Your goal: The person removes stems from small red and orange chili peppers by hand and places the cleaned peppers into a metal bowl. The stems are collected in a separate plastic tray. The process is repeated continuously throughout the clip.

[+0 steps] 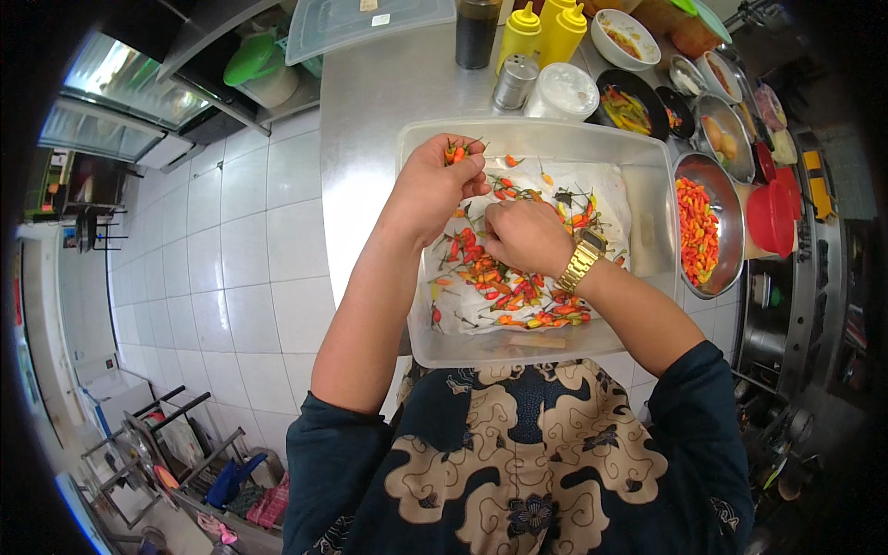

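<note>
My left hand (444, 187) is closed around a small bunch of red and orange chillies (458, 152), held above the left side of a translucent plastic tub (651, 201). Lower and to the right, my right hand (527, 236) reaches down with curled fingers among the loose chillies (510, 288); its fingertips are hidden, so whether it grips one is unclear. A gold wristwatch (584, 260) is on that wrist. White lining paper or cloth (614, 184) covers the tub's bottom, strewn with chillies and green stems. Right of the tub, a steel bowl (730, 232) contains a heap of stemless-looking chillies (696, 229).
Behind the tub on the steel table (374, 90) stand yellow squeeze bottles (520, 35), a metal shaker (515, 82), a white-topped jar (563, 91) and a black bowl (655, 94). A red plastic bowl (770, 218) sits beyond the steel bowl. Tiled floor (236, 263) lies left.
</note>
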